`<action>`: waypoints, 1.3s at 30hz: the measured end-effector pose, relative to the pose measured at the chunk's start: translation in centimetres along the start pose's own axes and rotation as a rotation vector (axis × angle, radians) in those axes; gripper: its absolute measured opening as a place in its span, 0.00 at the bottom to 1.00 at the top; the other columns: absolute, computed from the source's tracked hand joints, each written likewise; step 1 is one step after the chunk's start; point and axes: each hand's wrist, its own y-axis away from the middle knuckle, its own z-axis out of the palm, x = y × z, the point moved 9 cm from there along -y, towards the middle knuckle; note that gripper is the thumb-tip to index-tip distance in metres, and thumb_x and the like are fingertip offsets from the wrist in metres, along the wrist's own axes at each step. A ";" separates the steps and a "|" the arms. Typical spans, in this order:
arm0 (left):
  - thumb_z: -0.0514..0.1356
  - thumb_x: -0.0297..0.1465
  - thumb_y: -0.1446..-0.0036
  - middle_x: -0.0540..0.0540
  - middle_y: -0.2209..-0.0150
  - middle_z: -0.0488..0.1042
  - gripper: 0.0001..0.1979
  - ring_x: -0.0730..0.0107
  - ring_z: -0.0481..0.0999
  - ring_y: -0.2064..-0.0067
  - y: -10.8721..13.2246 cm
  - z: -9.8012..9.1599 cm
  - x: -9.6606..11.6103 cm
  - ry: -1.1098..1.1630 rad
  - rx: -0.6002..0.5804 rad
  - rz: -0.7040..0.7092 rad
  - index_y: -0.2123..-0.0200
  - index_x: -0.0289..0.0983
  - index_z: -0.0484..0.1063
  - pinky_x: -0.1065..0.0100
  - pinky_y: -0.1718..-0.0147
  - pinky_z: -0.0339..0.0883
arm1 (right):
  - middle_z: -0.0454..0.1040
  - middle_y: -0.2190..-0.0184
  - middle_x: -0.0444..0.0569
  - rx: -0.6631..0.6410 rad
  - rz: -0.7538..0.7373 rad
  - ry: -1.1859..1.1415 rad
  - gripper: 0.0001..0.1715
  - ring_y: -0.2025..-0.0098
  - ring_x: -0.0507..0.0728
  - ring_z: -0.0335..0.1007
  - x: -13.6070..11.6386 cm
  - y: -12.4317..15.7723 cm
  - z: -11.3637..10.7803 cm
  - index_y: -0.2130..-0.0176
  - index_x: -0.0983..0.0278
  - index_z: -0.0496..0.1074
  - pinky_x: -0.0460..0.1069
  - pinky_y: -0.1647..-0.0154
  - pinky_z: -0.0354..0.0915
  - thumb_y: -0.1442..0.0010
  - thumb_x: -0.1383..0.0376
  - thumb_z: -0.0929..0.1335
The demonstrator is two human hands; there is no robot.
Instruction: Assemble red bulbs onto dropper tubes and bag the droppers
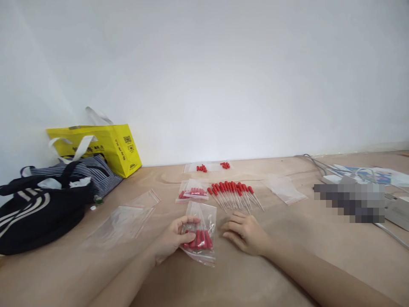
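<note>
My left hand (183, 233) holds a clear zip bag (207, 217) between thumb and fingers; inside it lie several droppers with red bulbs toward me. To the right of the bag, my right hand (244, 232) rests on the table with its fingers slightly bent and apart, holding nothing. Just beyond the hands, a fanned row of droppers (231, 189) lies with red bulbs pointing away and clear tubes toward me. Left of that row are filled zip bags (193, 191) with red bulbs inside.
Flat clear bags (123, 221) lie at the left, another bag (286, 189) at the right. Small red bulbs (201, 168) sit near the wall. A yellow bag (123, 149) and black bag (47, 213) stand far left; cables and a power strip (396, 209) lie far right.
</note>
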 end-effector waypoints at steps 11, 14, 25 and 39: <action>0.65 0.30 0.59 0.46 0.65 0.73 0.25 0.71 0.73 0.70 -7.1 -6.9 6.7 -0.290 0.317 0.225 0.54 0.35 0.66 0.69 0.69 0.69 | 0.69 0.75 0.46 0.067 0.154 0.070 0.11 0.70 0.52 0.63 3.7 2.9 -2.5 0.70 0.63 0.69 0.46 0.71 0.57 0.42 0.65 0.59; 0.65 0.28 0.58 0.44 0.61 0.72 0.23 0.67 0.73 0.64 -10.4 -7.9 7.8 -0.413 0.390 0.231 0.56 0.34 0.67 0.68 0.66 0.68 | 0.69 0.75 0.47 0.075 0.132 0.077 0.11 0.70 0.52 0.62 3.5 2.6 -2.6 0.70 0.63 0.69 0.46 0.71 0.57 0.42 0.65 0.59; 0.56 0.32 0.49 0.42 0.58 0.68 0.11 0.54 0.63 0.50 -6.7 -7.1 8.0 -0.810 0.776 0.485 0.62 0.36 0.68 0.56 0.50 0.52 | 0.70 0.74 0.47 0.257 0.413 0.270 0.13 0.68 0.53 0.64 7.9 3.8 -4.8 0.72 0.62 0.69 0.46 0.69 0.57 0.43 0.64 0.59; 0.53 0.29 0.48 0.44 0.60 0.66 0.06 0.61 0.66 0.57 1.1 0.0 5.4 -1.179 0.428 0.828 0.66 0.39 0.68 0.60 0.58 0.60 | 0.67 0.60 0.62 -0.052 1.325 0.495 0.24 0.56 0.66 0.63 23.2 10.7 -7.0 0.59 0.69 0.69 0.56 0.61 0.58 0.45 0.54 0.58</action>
